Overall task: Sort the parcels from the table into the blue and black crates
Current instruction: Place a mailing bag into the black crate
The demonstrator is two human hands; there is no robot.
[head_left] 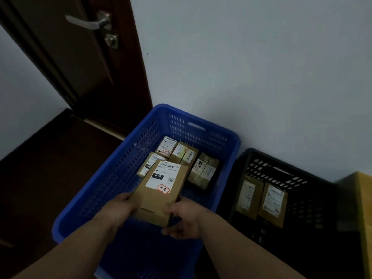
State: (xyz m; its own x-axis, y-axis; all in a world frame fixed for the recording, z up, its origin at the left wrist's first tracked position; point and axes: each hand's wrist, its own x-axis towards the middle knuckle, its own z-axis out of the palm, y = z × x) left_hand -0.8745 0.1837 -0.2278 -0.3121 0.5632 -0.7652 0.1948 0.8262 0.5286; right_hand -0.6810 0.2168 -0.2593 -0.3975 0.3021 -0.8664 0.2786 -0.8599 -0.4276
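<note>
In the head view, both hands hold a flat brown cardboard parcel [159,190] with a white shipping label, low in the centre of the frame, above the blue perforated plastic crate [84,198]. The left hand [120,208] has its grip clamped on the parcel's left near edge; the right hand [184,220] has its grip clamped on the right near corner. Several smaller labelled cardboard parcels [181,156] lie at the crate's far end. At right, the black perforated plastic crate [314,198] holds two brown labelled parcels [261,200]. A dark wooden door [80,57] fills the upper left.
</note>
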